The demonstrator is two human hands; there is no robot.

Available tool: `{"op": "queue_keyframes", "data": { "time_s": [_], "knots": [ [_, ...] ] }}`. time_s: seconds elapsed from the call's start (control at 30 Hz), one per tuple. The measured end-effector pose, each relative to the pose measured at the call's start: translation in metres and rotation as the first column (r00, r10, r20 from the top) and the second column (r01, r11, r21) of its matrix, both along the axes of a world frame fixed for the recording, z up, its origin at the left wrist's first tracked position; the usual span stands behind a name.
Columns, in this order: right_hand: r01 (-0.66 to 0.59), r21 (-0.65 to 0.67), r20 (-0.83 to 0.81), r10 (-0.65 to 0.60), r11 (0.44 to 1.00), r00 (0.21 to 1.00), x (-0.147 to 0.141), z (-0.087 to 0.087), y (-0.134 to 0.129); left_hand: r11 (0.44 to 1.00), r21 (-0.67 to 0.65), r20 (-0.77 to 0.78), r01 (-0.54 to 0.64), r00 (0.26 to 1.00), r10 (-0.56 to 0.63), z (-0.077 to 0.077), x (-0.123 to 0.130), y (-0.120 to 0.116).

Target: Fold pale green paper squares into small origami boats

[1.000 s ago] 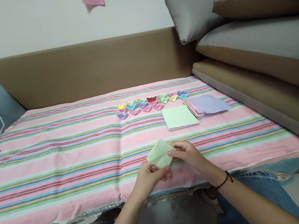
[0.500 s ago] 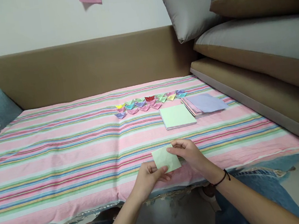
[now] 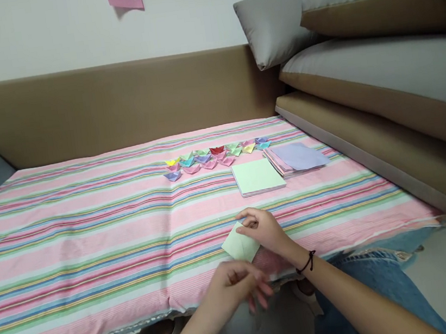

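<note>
A small folded square of light green paper (image 3: 241, 245) is pinched at its upper right edge by my right hand (image 3: 265, 231). The paper is turned so that one corner points toward me, just above the striped cloth. Below it and apart from it is my left hand (image 3: 236, 285), holding nothing, its fingers loosely spread and partly blurred. Beyond the hands lies a stack of light green paper squares (image 3: 257, 176). Beside that stack is a looser pile of purple and pink paper sheets (image 3: 300, 155).
Several small folded paper boats (image 3: 209, 164) in many colours stand in rows toward the back. The pink striped cloth (image 3: 107, 253) covers the seat. Grey cushions (image 3: 390, 63) are piled at the right, and a brown backrest (image 3: 117, 109) runs along the wall.
My left hand has let go of the green paper and moved down toward me. My right hand still holds the paper, which has turned cornerwise. The view has shifted slightly.
</note>
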State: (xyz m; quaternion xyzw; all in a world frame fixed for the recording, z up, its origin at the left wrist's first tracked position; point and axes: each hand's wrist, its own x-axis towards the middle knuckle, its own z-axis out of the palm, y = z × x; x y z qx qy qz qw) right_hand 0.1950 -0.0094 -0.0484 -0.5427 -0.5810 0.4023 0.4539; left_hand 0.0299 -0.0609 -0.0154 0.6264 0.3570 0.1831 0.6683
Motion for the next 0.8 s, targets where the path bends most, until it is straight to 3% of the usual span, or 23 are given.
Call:
{"op": "queue_keyframes", "data": {
  "time_s": [0.03,0.1,0.13,0.23,0.33,0.43,0.63,0.8],
  "knots": [
    [-0.004,0.020,0.048,0.003,1.000,0.999,-0.001,0.001,-0.001,0.971,0.226,-0.050,-0.082,0.994,0.096,0.000,-0.002,0.005],
    [-0.010,0.080,0.159,-0.003,0.997,0.987,-0.004,0.001,-0.002,0.755,0.648,-0.103,-0.100,0.971,0.216,-0.006,-0.006,0.016],
    [-0.010,0.122,0.215,-0.017,0.992,0.976,-0.005,0.001,-0.002,0.640,0.766,-0.135,-0.050,0.962,0.237,-0.012,-0.008,0.021],
    [0.003,0.285,0.354,-0.108,0.959,0.929,-0.009,-0.002,-0.002,0.409,0.905,-0.248,0.114,0.924,0.290,-0.032,-0.008,0.028],
    [-0.038,0.411,0.459,-0.171,0.911,0.872,-0.010,-0.004,-0.003,0.242,0.950,-0.277,0.198,0.892,0.358,-0.047,-0.004,0.027],
    [-0.137,0.447,0.581,-0.170,0.884,0.796,-0.008,-0.005,-0.006,0.178,0.954,-0.293,0.241,0.875,0.386,-0.051,-0.003,0.024],
    [-0.257,0.404,0.744,-0.152,0.878,0.651,0.008,-0.007,-0.016,0.166,0.931,-0.365,0.325,0.817,0.446,-0.055,-0.003,0.019],
    [-0.324,0.382,0.777,-0.110,0.866,0.620,0.021,-0.008,-0.028,0.177,0.913,-0.408,0.368,0.800,0.440,-0.059,-0.004,0.015]
  ]
}}
